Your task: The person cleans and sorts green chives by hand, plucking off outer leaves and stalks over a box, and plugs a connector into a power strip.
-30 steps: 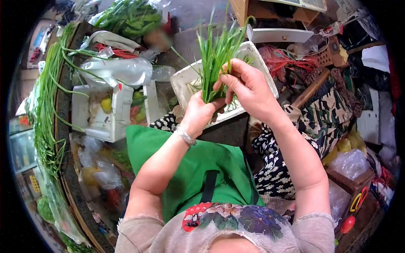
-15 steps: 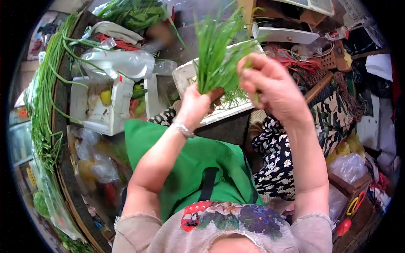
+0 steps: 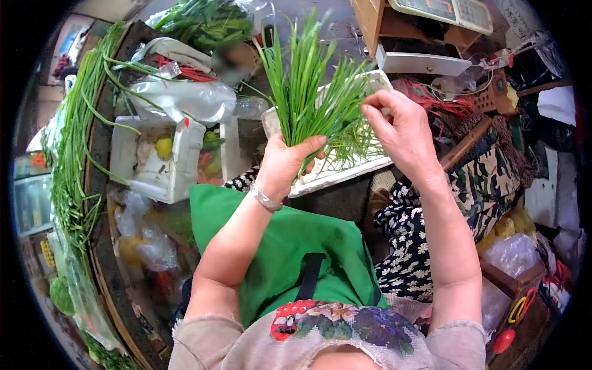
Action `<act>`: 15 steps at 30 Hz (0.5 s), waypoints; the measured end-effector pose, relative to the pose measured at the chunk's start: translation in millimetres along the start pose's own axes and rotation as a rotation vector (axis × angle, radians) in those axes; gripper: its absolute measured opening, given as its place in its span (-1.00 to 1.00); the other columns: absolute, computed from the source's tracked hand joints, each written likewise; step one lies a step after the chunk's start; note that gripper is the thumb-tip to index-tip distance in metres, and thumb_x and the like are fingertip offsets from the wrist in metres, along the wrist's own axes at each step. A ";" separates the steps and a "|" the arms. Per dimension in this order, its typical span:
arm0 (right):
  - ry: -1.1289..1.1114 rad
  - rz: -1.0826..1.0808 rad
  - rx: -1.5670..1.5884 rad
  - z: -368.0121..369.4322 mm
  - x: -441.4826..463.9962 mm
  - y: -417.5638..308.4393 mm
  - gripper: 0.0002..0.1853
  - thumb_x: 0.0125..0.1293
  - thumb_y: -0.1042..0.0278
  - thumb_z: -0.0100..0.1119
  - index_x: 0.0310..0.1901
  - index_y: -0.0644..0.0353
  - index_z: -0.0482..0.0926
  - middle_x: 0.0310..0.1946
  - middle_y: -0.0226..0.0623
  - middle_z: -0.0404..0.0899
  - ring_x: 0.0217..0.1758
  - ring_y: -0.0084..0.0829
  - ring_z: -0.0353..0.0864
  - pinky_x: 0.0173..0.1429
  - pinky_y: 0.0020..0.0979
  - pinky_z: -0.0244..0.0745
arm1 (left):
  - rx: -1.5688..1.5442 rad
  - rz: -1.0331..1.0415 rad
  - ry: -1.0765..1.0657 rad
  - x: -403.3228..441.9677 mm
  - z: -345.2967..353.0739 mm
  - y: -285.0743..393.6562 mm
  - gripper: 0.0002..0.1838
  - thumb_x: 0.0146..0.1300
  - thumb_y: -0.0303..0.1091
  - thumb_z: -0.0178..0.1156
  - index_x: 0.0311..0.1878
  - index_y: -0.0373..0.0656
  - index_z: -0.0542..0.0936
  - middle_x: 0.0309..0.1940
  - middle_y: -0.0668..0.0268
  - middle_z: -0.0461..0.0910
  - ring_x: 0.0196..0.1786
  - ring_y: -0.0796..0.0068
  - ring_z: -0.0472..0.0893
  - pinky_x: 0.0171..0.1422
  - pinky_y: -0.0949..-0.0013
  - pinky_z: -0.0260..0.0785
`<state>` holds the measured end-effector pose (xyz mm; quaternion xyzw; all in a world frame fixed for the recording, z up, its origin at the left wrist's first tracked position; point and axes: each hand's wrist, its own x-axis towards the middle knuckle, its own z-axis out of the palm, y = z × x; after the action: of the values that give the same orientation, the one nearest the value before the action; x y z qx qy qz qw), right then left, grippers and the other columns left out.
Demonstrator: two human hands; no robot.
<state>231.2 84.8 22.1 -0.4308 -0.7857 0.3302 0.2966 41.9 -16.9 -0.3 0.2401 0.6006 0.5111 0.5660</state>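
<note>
My left hand [image 3: 285, 160] is wrapped round the lower end of a bunch of long green leaves [image 3: 302, 92], which fans out upward. Just right of the bunch is my right hand [image 3: 398, 126], thumb and fingertips bent toward each other near the leaf edges; whether anything thin lies between them I cannot make out. Beneath both hands stands a white foam box [image 3: 336, 179] with loose green trimmings [image 3: 354, 148] in it. A green apron [image 3: 277, 246] covers my lap.
To the left, a white foam box [image 3: 188, 166] holds a yellow fruit [image 3: 164, 147], and long green stalks [image 3: 74, 160] hang over a ledge. A wooden drawer unit [image 3: 368, 24] and a scale [image 3: 444, 12] stand at the top right. Red plastic strips [image 3: 441, 102] lie below them.
My right hand has moved from the bunch out to its right. The leaves have spread into a wider fan, while my left hand has kept hold of them.
</note>
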 end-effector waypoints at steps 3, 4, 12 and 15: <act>0.020 0.060 0.477 13.6 4.1 -5.1 -0.82 0.26 0.33 0.21 -0.24 0.28 0.63 -0.40 -0.20 0.63 -0.36 -0.37 0.61 -0.23 -0.37 0.49 | 0.047 -0.006 -0.048 -3.1 7.7 -6.8 -0.78 0.17 -0.46 0.34 -0.14 -0.27 0.58 -0.40 0.27 0.64 -0.52 0.60 0.55 -0.56 0.56 0.32; -0.030 0.186 0.569 13.3 4.3 -11.6 -0.82 0.26 0.35 0.22 -0.24 0.30 0.62 -0.44 -0.27 0.63 -0.43 -0.53 0.56 -0.31 -0.45 0.46 | 0.108 -0.033 -0.079 -3.1 5.9 -9.3 -0.80 0.17 -0.47 0.33 -0.14 -0.26 0.60 -0.44 0.31 0.63 -0.55 0.63 0.53 -0.57 0.57 0.30; -0.104 0.293 0.709 21.8 6.7 -3.8 -0.79 0.27 0.32 0.24 -0.32 0.34 0.61 -0.50 -0.34 0.60 -0.50 -0.64 0.49 -0.43 -0.52 0.43 | 0.199 -0.014 -0.084 -3.4 17.5 -21.3 -0.80 0.17 -0.48 0.30 -0.12 -0.20 0.62 -0.42 0.36 0.64 -0.56 0.69 0.50 -0.57 0.60 0.26; -0.142 0.295 0.725 20.6 7.1 2.8 -0.78 0.25 0.29 0.27 -0.31 0.32 0.62 -0.49 -0.34 0.60 -0.52 -0.62 0.50 -0.42 -0.51 0.46 | 0.205 -0.033 -0.069 -5.4 20.8 -15.5 -0.78 0.18 -0.45 0.32 -0.09 -0.18 0.61 -0.41 0.40 0.64 -0.51 0.69 0.54 -0.56 0.60 0.27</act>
<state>213.8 86.7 8.7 -0.3824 -0.5664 0.6543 0.3238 67.0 -20.1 -8.3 0.3044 0.6336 0.4292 0.5671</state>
